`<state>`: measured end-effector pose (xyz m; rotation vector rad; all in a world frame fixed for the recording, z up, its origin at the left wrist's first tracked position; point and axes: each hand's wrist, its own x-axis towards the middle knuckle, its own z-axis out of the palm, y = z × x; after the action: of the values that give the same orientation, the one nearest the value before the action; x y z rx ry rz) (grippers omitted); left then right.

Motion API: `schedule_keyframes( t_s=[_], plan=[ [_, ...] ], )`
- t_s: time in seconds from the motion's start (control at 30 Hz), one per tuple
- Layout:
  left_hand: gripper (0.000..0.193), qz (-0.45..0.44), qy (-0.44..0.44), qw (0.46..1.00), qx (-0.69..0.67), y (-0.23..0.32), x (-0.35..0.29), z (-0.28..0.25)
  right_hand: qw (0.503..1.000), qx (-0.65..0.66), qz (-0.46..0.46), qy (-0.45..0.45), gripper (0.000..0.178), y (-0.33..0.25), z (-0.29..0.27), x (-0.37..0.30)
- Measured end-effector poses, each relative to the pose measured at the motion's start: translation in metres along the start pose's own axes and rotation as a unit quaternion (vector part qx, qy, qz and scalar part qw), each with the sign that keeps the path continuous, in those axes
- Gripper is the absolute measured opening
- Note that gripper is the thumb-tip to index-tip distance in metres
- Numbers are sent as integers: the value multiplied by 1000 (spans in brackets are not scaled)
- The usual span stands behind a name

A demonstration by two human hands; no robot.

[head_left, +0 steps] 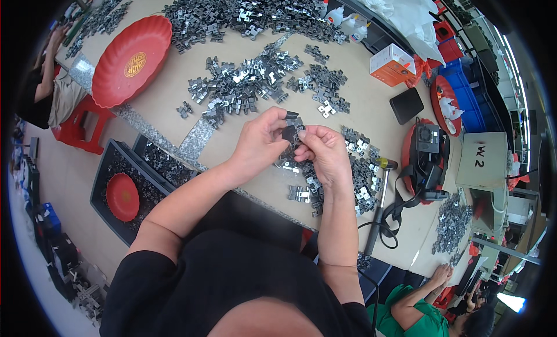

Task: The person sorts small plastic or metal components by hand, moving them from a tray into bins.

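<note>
My left hand [259, 141] and my right hand [326, 152] meet over the table, both closed on a small dark metal bracket [292, 131]. My left thumb and fingers grip one side of it, and my right thumb and fingertips pinch the other. Its exact shape is partly covered by my fingers. Beyond my hands lies a heap of shiny metal brackets [246, 81]. More of the same brackets [362, 177] spread beside and under my right hand and forearm, some in small groups.
A big red scalloped tray [139, 52] stands far left. Black crates [101, 189] of small parts sit lower left. To the right are a hammer [378, 212], a black pad [407, 106], an orange-white box [393, 66] and a red basin [408, 157] with black devices. Other people work at both sides.
</note>
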<state>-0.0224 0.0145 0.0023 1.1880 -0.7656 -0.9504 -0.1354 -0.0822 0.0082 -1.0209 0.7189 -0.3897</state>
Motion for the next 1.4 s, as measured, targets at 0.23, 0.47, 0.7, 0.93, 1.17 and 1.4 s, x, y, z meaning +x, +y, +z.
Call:
schedule_keyframes(
  t_s=[0.23,0.47,0.7,0.93,1.17,1.4],
  plan=[
    [36,-20,4,999,-33,2,1,0,999,-47,-12,-12,19,0,0,0],
    [16,-34,-37,986,157,0,5,-10,987,-145,-65,30,19,-4,2,-3],
    [20,15,7,969,247,-19,4,-6,981,-148,-112,58,13,11,10,-2],
    [23,-47,8,997,62,-16,0,-1,974,-171,-114,90,13,10,13,-3],
    [15,-58,-28,996,68,-3,11,-13,998,-23,-49,-14,20,-7,3,-5],
    [16,-1,-2,970,245,-4,9,-5,986,-135,-91,40,16,6,7,-2]
  ],
)
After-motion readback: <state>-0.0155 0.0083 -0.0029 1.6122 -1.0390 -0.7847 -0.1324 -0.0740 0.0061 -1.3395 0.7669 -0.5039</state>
